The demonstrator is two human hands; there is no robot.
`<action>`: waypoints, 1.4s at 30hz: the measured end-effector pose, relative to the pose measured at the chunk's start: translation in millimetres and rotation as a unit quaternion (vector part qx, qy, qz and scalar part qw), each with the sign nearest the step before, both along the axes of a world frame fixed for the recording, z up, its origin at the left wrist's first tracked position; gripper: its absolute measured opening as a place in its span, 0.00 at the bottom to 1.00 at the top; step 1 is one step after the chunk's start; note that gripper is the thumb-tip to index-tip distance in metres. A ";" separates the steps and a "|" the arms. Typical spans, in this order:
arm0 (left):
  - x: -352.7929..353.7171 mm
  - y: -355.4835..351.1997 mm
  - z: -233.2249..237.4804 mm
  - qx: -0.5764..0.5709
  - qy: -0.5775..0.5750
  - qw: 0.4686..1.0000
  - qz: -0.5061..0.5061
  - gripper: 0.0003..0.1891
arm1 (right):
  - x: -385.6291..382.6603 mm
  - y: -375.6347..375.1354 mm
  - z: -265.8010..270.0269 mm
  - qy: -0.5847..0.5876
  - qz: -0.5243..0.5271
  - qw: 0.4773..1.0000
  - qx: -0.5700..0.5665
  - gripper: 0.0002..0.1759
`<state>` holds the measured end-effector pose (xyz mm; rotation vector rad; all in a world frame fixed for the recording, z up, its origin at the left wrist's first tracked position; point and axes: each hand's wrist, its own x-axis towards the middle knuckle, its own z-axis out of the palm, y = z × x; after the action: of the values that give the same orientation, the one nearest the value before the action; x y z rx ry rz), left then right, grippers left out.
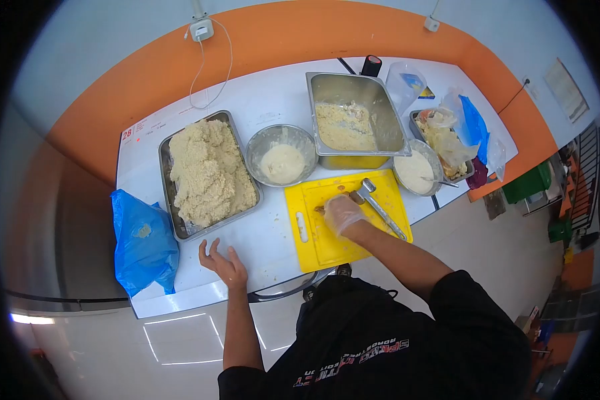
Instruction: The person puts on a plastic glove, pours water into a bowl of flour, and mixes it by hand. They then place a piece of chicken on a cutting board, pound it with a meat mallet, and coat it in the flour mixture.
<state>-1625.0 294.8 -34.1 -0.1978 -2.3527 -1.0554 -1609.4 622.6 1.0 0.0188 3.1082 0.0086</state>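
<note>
My right hand point(343, 212), in a thin clear glove, rests on the yellow cutting board point(327, 243) with its fingers closed on a small brownish piece of food point(321, 209). A metal meat mallet point(375, 203) lies on the board just right of that hand. My left hand point(223, 263) is bare, its fingers spread, hovering over the white table point(273, 250) near its front edge and holding nothing.
A tray heaped with breadcrumbs point(209, 173) sits at the left. A round bowl of pale batter point(282, 157), a deep steel pan with crumbs point(352, 120), a second bowl point(417, 170) and a tray of bagged food point(447, 143) line the back. A blue plastic bag point(142, 243) hangs at the left edge.
</note>
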 end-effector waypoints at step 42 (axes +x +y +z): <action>-6.4 -7.9 -0.1 -0.051 -0.050 0.997 -0.017 0.25 | -203.6 -27.4 113.7 -0.140 0.131 0.976 -0.102 0.19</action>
<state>-1631.4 287.0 -34.3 -0.2282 -2.5044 -0.9832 -1813.0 595.3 114.7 -0.3639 2.7893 -0.2759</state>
